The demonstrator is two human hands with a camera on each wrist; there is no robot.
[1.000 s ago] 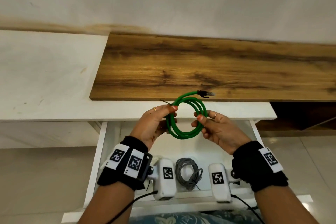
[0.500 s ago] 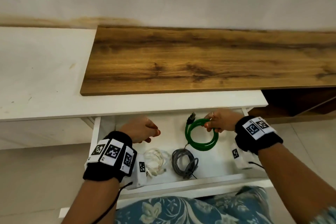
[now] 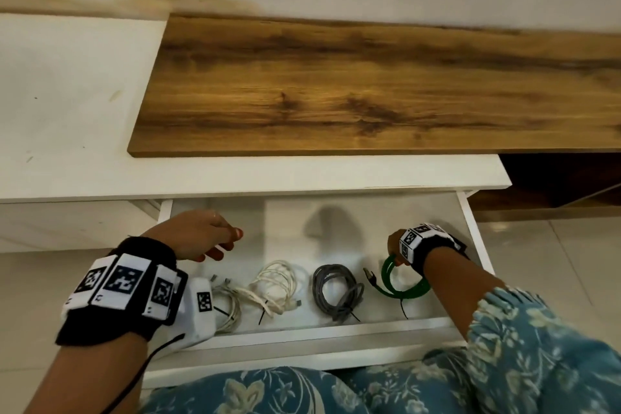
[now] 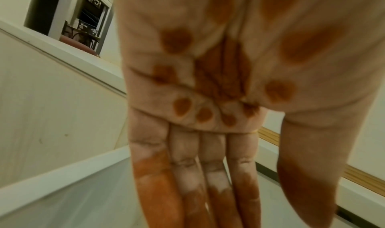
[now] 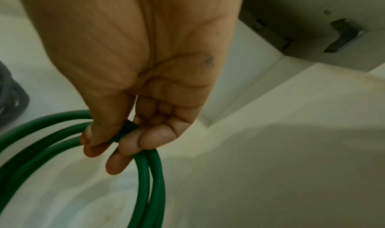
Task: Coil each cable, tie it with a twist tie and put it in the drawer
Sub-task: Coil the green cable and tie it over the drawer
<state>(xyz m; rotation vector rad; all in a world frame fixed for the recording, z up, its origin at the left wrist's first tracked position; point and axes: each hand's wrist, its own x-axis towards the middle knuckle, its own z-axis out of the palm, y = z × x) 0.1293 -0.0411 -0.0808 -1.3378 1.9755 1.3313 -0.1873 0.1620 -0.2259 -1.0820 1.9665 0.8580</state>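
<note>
A coiled green cable (image 3: 400, 289) lies low at the right end of the open white drawer (image 3: 336, 326), a black twist tie trailing from its near side. My right hand (image 3: 396, 247) pinches the coil's top between thumb and fingers; in the right wrist view the green cable (image 5: 152, 182) runs under my right hand (image 5: 108, 142). My left hand (image 3: 215, 239) hovers over the drawer's left part with straight, relaxed fingers and holds nothing; the left wrist view shows my left hand (image 4: 208, 174) flat and empty.
In the drawer lie a tied grey cable coil (image 3: 336, 292), a white cable coil (image 3: 275, 289) and another white coil (image 3: 228, 309) partly behind my left wrist. Above are the white cabinet top (image 3: 67, 111) and a wooden board (image 3: 369, 87). Tiled floor lies on both sides.
The green coil went from both hands above the cabinet edge down into the drawer's right end. My left hand let go of it and moved left; my right hand still holds it.
</note>
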